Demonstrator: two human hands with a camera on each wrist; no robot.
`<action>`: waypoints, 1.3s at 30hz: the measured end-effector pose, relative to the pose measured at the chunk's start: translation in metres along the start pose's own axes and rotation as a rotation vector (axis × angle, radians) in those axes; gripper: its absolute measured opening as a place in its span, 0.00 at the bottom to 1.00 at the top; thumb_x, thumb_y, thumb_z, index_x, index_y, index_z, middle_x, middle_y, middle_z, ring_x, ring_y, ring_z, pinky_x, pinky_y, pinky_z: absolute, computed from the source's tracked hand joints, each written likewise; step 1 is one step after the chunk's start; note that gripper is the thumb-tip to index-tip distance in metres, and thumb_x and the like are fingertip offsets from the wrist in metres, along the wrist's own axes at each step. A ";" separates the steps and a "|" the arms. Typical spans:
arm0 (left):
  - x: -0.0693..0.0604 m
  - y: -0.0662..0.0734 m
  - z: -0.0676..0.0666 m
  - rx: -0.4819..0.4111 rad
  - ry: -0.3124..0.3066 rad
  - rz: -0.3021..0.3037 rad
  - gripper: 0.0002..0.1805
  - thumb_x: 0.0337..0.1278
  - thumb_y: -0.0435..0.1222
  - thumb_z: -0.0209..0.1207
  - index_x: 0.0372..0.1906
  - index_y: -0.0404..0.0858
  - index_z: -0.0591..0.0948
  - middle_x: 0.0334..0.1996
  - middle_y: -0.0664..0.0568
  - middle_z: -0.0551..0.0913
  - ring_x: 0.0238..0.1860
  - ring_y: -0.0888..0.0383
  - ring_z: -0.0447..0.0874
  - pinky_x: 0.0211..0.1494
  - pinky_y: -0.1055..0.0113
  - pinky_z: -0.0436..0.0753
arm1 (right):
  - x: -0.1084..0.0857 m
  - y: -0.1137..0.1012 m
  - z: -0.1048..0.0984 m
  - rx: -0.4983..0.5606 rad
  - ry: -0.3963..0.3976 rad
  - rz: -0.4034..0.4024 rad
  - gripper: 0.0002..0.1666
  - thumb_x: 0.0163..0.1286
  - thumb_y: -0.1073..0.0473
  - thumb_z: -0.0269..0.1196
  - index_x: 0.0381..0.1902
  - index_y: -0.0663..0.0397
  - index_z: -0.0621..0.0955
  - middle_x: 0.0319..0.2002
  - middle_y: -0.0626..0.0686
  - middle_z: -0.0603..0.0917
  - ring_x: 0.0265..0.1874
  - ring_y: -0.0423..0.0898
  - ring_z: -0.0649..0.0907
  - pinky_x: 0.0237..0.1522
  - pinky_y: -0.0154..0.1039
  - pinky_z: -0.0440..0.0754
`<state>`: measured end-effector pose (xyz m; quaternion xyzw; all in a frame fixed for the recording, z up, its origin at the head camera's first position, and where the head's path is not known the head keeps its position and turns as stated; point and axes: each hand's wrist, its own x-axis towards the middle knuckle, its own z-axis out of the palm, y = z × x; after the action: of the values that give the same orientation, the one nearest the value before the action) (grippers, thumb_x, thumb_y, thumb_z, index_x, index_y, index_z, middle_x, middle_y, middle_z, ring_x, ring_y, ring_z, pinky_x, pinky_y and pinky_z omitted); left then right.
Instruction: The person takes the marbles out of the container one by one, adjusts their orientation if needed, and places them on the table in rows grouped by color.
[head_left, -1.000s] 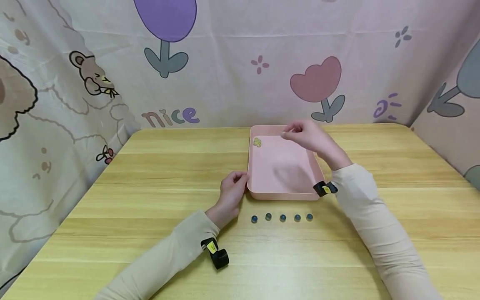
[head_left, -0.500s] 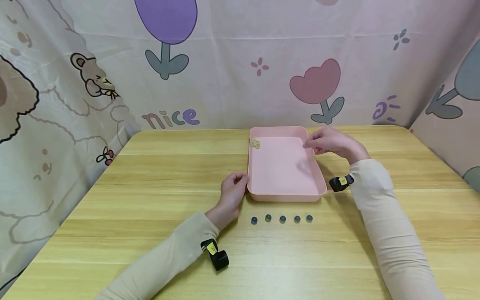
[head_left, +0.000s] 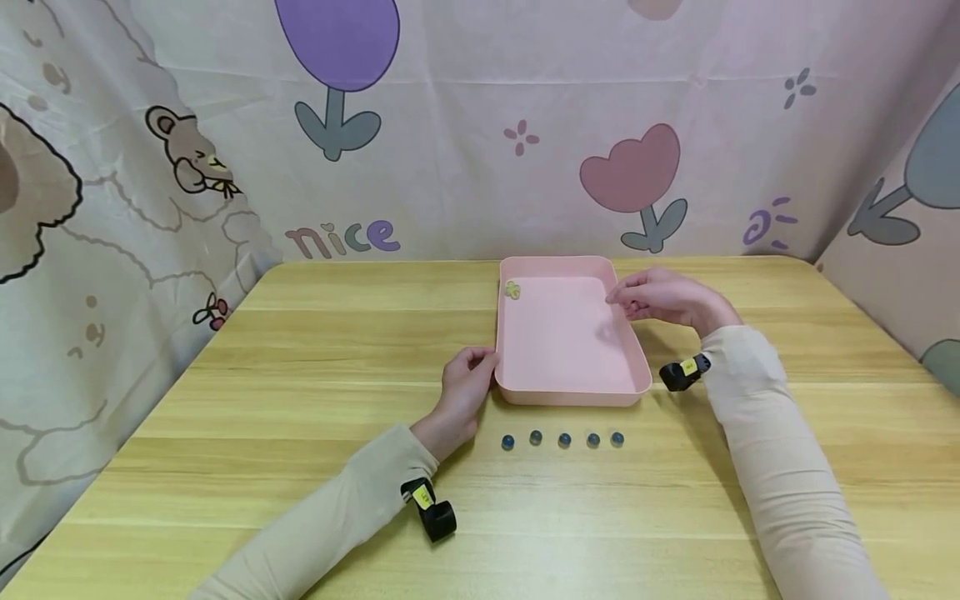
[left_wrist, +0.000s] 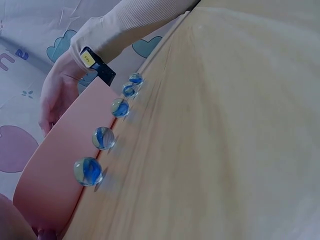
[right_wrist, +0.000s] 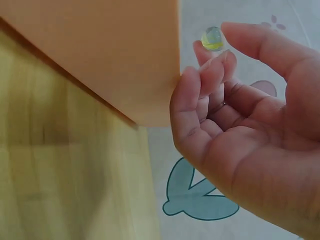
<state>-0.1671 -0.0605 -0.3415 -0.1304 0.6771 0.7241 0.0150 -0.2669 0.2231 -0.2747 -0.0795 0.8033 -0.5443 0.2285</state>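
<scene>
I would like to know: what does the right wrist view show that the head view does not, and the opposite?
Only the right wrist view: a clear marble with a yellow streak, pinched by the right hand; I cannot make it out in the head view.
Only the head view: the left hand at the side of the pink tray, five bluish marbles in a row in front of it, and a yellow cluster in its far left corner.
Both: the right hand, the tray, the wooden table and the printed cloth.

Bright, even head view, pale glare on the near tabletop [head_left: 555, 542], soft shadows, dimmer, softer wrist views
</scene>
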 end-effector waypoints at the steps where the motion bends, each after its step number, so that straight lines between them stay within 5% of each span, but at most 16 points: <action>1: 0.000 0.000 0.000 0.003 -0.003 0.001 0.11 0.65 0.32 0.56 0.47 0.30 0.78 0.44 0.46 0.76 0.43 0.56 0.75 0.50 0.66 0.77 | 0.000 0.001 0.000 0.011 0.000 -0.001 0.13 0.70 0.64 0.59 0.46 0.70 0.77 0.29 0.50 0.73 0.29 0.40 0.75 0.38 0.33 0.79; 14: 0.000 0.000 -0.003 0.014 -0.015 0.001 0.12 0.65 0.32 0.56 0.49 0.30 0.78 0.45 0.46 0.77 0.43 0.56 0.76 0.51 0.66 0.77 | 0.001 -0.003 0.008 -0.017 0.067 -0.031 0.12 0.71 0.62 0.57 0.44 0.70 0.74 0.27 0.49 0.70 0.28 0.39 0.72 0.39 0.33 0.78; 22: 0.002 -0.001 -0.002 -0.001 -0.019 0.010 0.11 0.64 0.31 0.57 0.48 0.30 0.79 0.45 0.45 0.77 0.44 0.56 0.76 0.52 0.66 0.77 | -0.009 -0.014 0.020 -0.046 0.176 -0.079 0.18 0.74 0.63 0.50 0.53 0.77 0.70 0.34 0.50 0.75 0.32 0.38 0.76 0.41 0.30 0.79; 30: 0.003 0.000 -0.003 -0.004 -0.020 0.011 0.12 0.64 0.32 0.57 0.49 0.29 0.78 0.45 0.45 0.77 0.44 0.56 0.76 0.52 0.66 0.77 | -0.023 -0.028 0.039 -0.179 0.283 -0.133 0.21 0.70 0.54 0.61 0.49 0.68 0.77 0.35 0.48 0.76 0.35 0.44 0.75 0.48 0.39 0.77; 39: 0.004 -0.003 -0.004 -0.019 -0.049 0.006 0.13 0.65 0.31 0.56 0.50 0.28 0.77 0.46 0.44 0.77 0.45 0.55 0.77 0.54 0.65 0.78 | -0.040 -0.037 0.067 -0.260 0.249 -0.234 0.16 0.68 0.56 0.63 0.45 0.65 0.81 0.32 0.47 0.80 0.37 0.48 0.78 0.44 0.36 0.77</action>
<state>-0.1702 -0.0644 -0.3453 -0.1107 0.6702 0.7333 0.0279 -0.2057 0.1669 -0.2502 -0.1333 0.8740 -0.4646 0.0506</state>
